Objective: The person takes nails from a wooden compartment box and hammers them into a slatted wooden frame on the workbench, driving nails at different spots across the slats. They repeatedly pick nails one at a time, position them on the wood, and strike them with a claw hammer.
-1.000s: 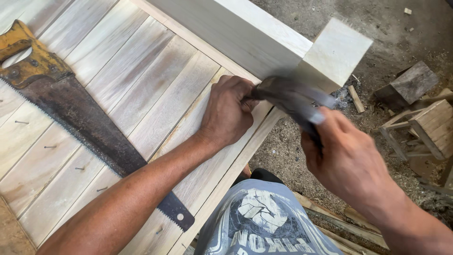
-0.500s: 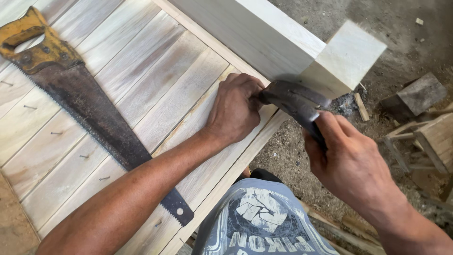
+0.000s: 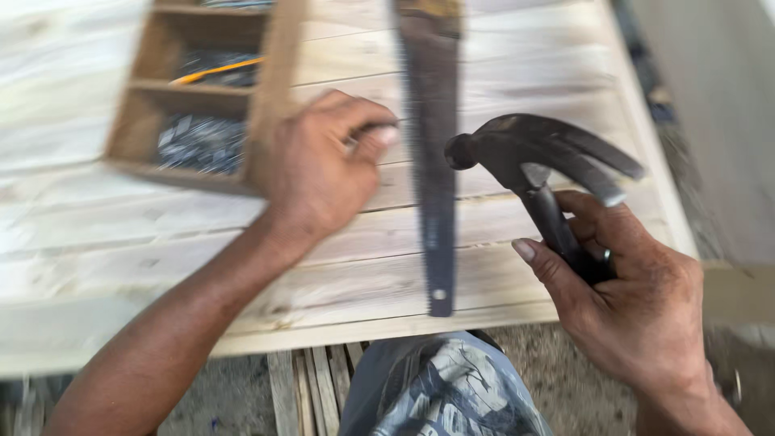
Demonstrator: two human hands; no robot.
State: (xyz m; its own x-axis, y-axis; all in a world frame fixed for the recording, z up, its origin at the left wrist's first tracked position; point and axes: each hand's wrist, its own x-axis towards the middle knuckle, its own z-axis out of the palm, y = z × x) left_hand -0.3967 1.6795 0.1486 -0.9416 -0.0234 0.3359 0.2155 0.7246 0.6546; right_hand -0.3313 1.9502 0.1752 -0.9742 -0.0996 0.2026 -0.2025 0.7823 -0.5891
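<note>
Gripping claw hammer upright in right hand, head leftward, claws rightward

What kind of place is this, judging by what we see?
Probably a rough carpentry workplace: a claw hammer in the right hand, a handsaw on a plank panel, and a wooden box of nails.

The saw loses its handle past the top edge; the wooden box beside it is blurred, its contents unclear.
</note>
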